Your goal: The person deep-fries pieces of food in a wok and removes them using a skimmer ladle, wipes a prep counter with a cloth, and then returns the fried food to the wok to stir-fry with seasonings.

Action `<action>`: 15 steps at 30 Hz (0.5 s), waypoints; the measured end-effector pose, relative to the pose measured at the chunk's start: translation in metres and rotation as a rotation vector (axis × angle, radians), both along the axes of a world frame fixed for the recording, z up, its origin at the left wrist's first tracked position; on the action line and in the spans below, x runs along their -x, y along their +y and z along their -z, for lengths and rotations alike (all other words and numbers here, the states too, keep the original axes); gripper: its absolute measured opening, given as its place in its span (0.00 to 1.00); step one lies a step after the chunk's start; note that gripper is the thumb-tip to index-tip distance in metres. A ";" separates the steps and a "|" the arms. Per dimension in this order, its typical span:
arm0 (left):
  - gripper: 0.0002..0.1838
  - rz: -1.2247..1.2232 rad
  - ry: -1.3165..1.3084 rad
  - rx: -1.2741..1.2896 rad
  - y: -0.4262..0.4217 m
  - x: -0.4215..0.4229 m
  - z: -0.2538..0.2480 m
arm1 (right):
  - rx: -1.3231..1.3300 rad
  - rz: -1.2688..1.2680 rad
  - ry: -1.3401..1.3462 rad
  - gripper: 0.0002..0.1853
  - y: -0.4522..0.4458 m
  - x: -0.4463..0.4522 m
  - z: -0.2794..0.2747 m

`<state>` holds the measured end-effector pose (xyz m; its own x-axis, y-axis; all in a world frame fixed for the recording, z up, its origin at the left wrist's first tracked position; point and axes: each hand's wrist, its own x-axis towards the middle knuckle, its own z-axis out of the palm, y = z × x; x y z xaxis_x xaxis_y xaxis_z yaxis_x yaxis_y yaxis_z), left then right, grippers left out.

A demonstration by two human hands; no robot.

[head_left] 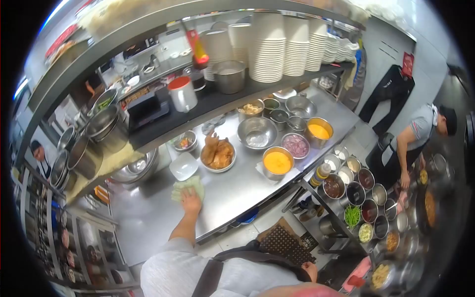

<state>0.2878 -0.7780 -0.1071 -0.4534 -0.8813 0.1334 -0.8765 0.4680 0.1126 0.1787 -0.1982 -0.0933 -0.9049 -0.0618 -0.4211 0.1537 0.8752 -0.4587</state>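
My left hand (190, 200) lies flat, fingers stretched out, on a pale green cloth (179, 189) spread over the steel counter (148, 218). Just beyond the cloth stands a white square bowl (184, 167). To its right, a round bowl holds browned cooked poultry (217, 153). My right hand (310, 271) hangs low beside my body at the bottom, well away from the counter top. Only part of it shows, and its fingers are hidden.
Pots of orange liquid (277, 162), a bowl of sliced onions (296, 145) and a steel bowl (257, 132) stand on the right half. Stacked white bowls (267, 49) fill the overhead shelf. Another person (420, 133) works at the right, beyond several ingredient pots (355, 193).
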 end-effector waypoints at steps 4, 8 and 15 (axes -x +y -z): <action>0.26 0.164 0.054 0.030 0.030 -0.013 -0.005 | 0.065 -0.219 0.219 0.13 -0.004 0.014 0.017; 0.24 0.235 0.117 -0.072 0.077 -0.003 -0.012 | 0.071 -0.333 0.063 0.12 -0.034 0.020 -0.011; 0.29 0.289 -0.082 -0.375 0.053 0.059 -0.064 | 0.031 -0.376 -0.001 0.10 -0.055 0.004 -0.013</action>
